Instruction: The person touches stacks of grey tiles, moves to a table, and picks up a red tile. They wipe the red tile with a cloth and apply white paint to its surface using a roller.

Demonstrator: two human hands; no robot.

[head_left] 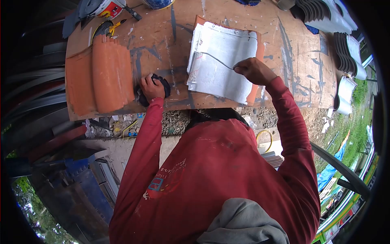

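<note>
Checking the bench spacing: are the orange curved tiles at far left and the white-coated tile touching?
Apart. The head view shows bare brown wooden tabletop between the orange curved tiles and the white-coated tile.

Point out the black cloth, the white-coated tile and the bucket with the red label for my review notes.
Black cloth (166, 86): head view, on its exposed folds.
White-coated tile (222, 79): head view, on its white face.
Bucket (108, 9): head view, on its printed label.
</note>
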